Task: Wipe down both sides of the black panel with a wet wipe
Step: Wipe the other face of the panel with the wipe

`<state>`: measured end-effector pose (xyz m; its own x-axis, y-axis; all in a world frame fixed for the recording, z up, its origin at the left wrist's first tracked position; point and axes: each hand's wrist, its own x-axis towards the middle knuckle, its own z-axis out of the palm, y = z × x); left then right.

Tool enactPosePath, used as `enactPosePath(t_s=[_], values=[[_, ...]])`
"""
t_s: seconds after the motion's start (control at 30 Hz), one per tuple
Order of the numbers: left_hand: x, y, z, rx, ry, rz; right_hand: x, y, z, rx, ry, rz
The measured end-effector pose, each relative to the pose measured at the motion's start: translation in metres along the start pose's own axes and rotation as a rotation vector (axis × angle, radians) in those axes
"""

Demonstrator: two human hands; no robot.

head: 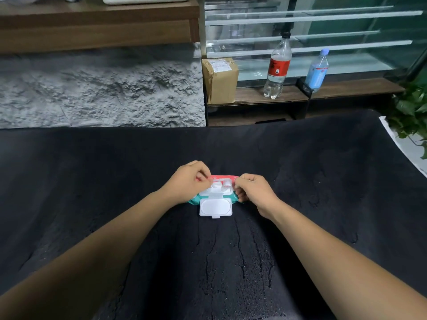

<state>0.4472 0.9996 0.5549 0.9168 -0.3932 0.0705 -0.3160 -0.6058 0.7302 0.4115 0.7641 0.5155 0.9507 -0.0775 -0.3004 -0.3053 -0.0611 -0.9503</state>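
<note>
1 wipe pack (216,195), open, wipe (216,187) inside; left hand (188,182), right hand (255,192) gripping.

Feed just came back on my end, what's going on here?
A person has the wipe pack lying on the black panel, lid flipped open. The left hand pinches at the opening while the right hand holds the pack's end. No wipe is free yet, so wiping has not begun.

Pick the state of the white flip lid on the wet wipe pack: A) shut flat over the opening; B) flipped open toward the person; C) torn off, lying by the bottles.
B: the lid lies flipped open on the near side of the wet wipe pack, which the left hand and right hand both hold.
</note>
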Motion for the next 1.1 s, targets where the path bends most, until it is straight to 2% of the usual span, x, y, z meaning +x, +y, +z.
enactPosePath(t_s=[0.2, 0.3, 0.4, 0.53, 0.7, 0.9, 1.0, 1.1], values=[[0.009, 0.010, 0.005, 0.175, -0.104, 0.088, -0.001, -0.001, 0.000, -0.001, -0.009, -0.006], [0.010, 0.009, 0.009, 0.175, -0.042, 0.030, -0.001, 0.000, 0.001, -0.012, 0.000, -0.016], [0.009, 0.005, 0.011, 0.029, 0.057, -0.118, -0.001, 0.001, 0.001, -0.038, 0.014, -0.019], [0.005, 0.000, 0.009, -0.056, 0.118, -0.191, -0.001, 0.002, 0.000, -0.058, 0.016, -0.012], [0.002, -0.001, 0.008, 0.001, 0.134, -0.176, -0.002, 0.000, 0.002, -0.066, 0.026, -0.015], [0.005, 0.006, 0.009, 0.193, 0.095, -0.107, -0.005, -0.002, 0.005, -0.099, 0.034, -0.016], [0.008, 0.010, 0.005, 0.142, 0.084, -0.107, -0.007, -0.003, 0.006, -0.108, 0.038, -0.021], [0.010, 0.015, -0.003, -0.010, 0.102, -0.130, -0.008, -0.004, 0.006, -0.116, 0.038, -0.023]])
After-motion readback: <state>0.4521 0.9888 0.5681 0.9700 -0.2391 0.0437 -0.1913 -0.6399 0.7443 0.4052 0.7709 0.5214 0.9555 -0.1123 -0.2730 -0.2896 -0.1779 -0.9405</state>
